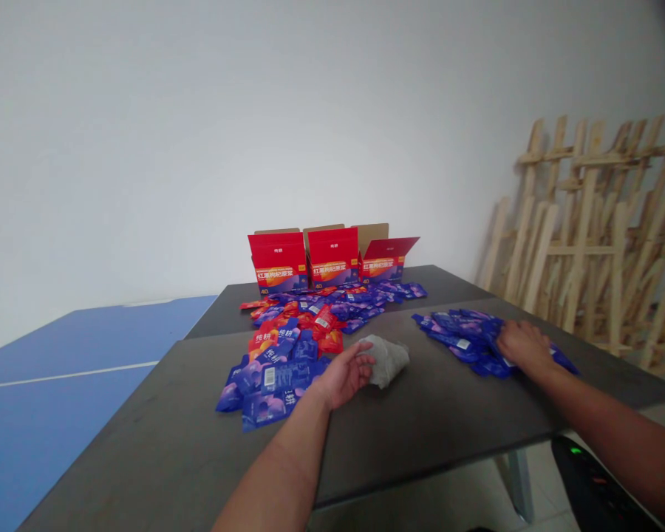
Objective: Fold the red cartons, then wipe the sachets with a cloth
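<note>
My left hand (pixel 346 375) is near the middle of the dark table, palm turned sideways, its fingers curled against a crumpled grey cloth (pixel 391 360). To the right, my right hand (pixel 525 344) is closed over the end of a heap of blue sachets (pixel 465 341); its fingertips are partly hidden among them. Left of my left hand lies a loose pile of blue sachets (pixel 277 375) with purple print. Red sachets (pixel 324 321) are mixed in behind it.
Three open red cartons, a left one (pixel 280 266), a middle one (pixel 333 258) and a right one (pixel 383 266), stand behind more scattered sachets (pixel 360 299). A blue ping-pong table (pixel 89 355) adjoins on the left. Wooden easels (pixel 587 236) lean against the wall at right.
</note>
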A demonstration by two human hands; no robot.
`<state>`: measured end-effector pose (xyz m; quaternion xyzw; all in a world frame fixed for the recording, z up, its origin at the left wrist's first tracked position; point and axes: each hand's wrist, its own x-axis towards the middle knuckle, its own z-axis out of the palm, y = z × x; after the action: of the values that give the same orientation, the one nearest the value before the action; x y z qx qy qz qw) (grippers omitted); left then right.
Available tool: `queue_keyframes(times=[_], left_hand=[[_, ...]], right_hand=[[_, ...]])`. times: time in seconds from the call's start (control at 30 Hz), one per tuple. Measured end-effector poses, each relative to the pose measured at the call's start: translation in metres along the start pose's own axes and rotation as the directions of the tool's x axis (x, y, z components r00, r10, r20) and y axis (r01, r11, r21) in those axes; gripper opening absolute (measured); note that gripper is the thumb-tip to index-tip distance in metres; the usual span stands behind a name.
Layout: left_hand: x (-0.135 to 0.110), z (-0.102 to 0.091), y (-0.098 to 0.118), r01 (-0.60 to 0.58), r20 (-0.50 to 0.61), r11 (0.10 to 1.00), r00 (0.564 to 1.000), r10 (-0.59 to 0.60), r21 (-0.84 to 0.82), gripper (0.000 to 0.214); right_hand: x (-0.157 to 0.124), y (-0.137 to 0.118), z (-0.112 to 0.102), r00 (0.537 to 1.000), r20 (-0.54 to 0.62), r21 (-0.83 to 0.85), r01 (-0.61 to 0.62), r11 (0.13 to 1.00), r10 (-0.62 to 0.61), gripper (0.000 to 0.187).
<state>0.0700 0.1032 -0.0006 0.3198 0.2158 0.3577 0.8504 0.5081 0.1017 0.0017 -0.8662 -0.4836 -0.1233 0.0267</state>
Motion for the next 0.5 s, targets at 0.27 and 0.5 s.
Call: queue_keyframes(times=[0.27,0.5], left_hand=[[-0.001,0.003,0.0,0.006,-0.017,0.999,1.0,-0.006,0.039,0.038],[0.001,0.008,-0.005,-0.029,-0.103,0.993,0.994,0.041,0.113,0.032]], right_hand=[[0.002,-0.007,-0.009,0.999,-0.014,0.043,0.039,0.998,-0.039,0.046],[-0.009,-0.101,-0.041,0.917,-0.114,0.173,0.397,0.901,-0.382,0.033]])
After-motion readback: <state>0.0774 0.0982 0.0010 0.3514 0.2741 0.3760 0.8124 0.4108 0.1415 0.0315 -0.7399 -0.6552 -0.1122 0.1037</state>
